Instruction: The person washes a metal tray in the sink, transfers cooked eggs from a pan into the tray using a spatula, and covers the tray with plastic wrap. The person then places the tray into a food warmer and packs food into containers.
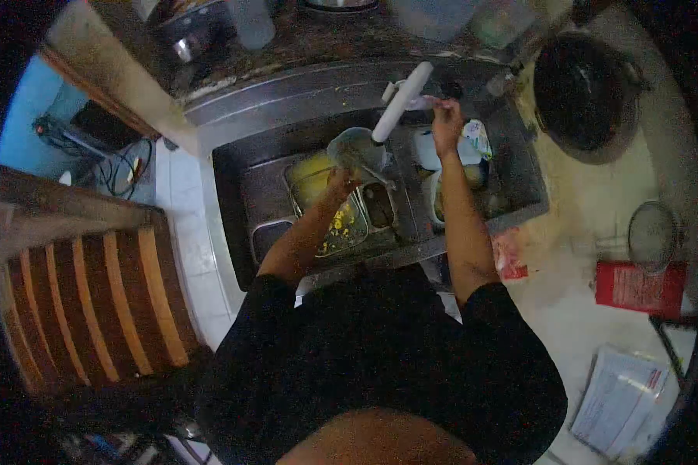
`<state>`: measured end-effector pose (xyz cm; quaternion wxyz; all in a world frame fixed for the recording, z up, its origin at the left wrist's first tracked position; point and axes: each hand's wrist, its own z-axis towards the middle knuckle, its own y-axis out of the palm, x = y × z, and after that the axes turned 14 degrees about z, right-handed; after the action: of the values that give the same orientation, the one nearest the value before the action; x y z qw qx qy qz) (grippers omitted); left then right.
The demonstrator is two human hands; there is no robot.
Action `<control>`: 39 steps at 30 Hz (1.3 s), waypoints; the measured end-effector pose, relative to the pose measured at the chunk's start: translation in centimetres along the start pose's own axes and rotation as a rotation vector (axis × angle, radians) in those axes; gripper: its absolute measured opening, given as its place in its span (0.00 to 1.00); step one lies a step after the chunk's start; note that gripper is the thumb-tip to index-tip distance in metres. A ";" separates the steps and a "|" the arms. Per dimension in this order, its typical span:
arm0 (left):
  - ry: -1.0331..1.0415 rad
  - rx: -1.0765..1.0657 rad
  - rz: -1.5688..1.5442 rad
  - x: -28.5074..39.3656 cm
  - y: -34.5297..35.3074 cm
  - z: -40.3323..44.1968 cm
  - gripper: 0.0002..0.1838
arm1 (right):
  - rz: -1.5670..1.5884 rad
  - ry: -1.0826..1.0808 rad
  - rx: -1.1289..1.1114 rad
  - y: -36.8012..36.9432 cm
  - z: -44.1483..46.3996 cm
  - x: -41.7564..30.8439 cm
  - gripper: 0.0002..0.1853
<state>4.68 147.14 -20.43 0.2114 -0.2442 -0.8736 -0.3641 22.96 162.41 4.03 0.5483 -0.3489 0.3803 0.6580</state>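
Note:
My left hand (343, 184) is closed on the near edge of a clear, bowl-like container (355, 146), below the end of the white faucet (403, 101). My right hand (447, 124) is raised to the right of the faucet, its fingers closed at a small pale pinkish thing too blurred to name. Beneath my left hand, a metal tray (306, 174) with yellow food scraps stands in the sink. A small dark-looking rectangular dish (378, 205) is beside it. White containers (426, 147) lie in the right basin under my right forearm.
The steel sink (225, 167) has a raised rim all round. A large black pan (582, 97) is at the right, above a red packet (640, 287) and a round strainer-like thing (653, 235). A slatted wooden rack (101, 306) stands at the left.

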 end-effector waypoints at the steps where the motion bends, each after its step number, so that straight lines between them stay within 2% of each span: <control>1: 0.366 -0.214 0.360 -0.8 -1.8 2.0 0.28 | 0.056 0.045 -0.017 -0.8 -0.7 -0.1 0.13; 2: 0.793 -0.326 0.605 -1.5 -3.6 4.0 0.22 | 0.113 0.084 -0.031 -1.5 -1.0 -0.3 0.12; 3: 0.431 -0.266 0.272 -1.5 -2.9 4.1 0.19 | 0.017 -0.068 -0.091 -2.9 -1.6 2.2 0.16; 4: 0.071 -0.212 -0.061 -1.2 -2.1 4.4 0.15 | -0.012 -0.042 -0.097 -2.7 -2.8 1.4 0.20; 5: 0.160 -0.246 0.209 -1.5 -2.4 5.7 0.15 | -0.042 -0.017 -0.103 -2.6 -3.9 0.5 0.25; 6: 0.127 -0.206 0.241 -0.6 -1.8 5.2 0.15 | -0.011 0.197 -0.055 -1.2 -6.3 -3.4 0.29; 8: 0.117 -0.142 0.350 0.6 -0.8 3.9 0.15 | -0.054 0.227 -0.041 -2.7 -10.4 0.3 0.31; 10: 0.145 -0.082 0.531 1.7 -0.4 2.7 0.16 | -0.065 0.014 -0.154 -4.4 -15.6 3.7 0.31; 12: 0.185 0.000 0.771 2.4 -0.5 1.2 0.16 | -0.298 -0.047 -0.291 -4.8 -19.2 3.6 0.30; 14: 0.244 0.097 1.028 2.1 -1.1 -1.4 0.17 | -0.269 0.081 -0.376 -5.3 -22.3 2.8 0.29; 16: 0.301 0.208 1.266 0.8 -2.0 -5.0 0.18 | 0.025 0.392 -0.392 -4.8 -24.1 1.8 0.28; 17: 0.287 0.243 1.362 -0.3 -2.7 -7.2 0.18 | -0.078 0.407 -0.459 -5.0 -24.0 1.9 0.28; 21: 0.078 0.263 1.652 -4.7 -4.8 -14.2 0.20 | -0.127 0.466 -0.575 -4.9 -23.9 3.7 0.30; 23: -0.019 0.267 1.731 -5.6 -5.3 -14.8 0.22 | -0.208 0.405 -0.709 -4.7 -23.2 4.6 0.30; 25: -0.117 0.286 1.793 -5.7 -5.9 -14.4 0.23 | -0.325 0.601 -0.875 -3.4 -22.0 4.0 0.31; 29: -0.349 0.332 1.906 -5.2 -7.8 -14.1 0.25 | -0.245 0.611 -1.029 -1.8 -23.7 6.4 0.31; 31: -0.458 0.388 1.869 -5.2 -8.9 -13.9 0.26 | -0.192 0.955 -0.999 0.3 -22.8 3.7 0.30; 34: -0.531 0.673 1.435 -5.8 -10.6 -12.5 0.24 | -0.178 0.648 -1.018 -0.5 -25.2 7.0 0.30; 35: -0.520 0.740 1.296 -5.9 -11.1 -12.0 0.23 | -0.155 0.661 -0.995 -0.9 -25.6 7.0 0.30; 39: -0.397 0.668 1.018 -7.5 -11.9 -12.4 0.18 | -0.166 0.614 -0.868 -1.7 -27.5 8.1 0.30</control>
<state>6.10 128.62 -22.90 0.2566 -0.6121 -0.7373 0.1257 24.52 141.98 -16.11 0.2674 -0.7486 0.1874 0.5771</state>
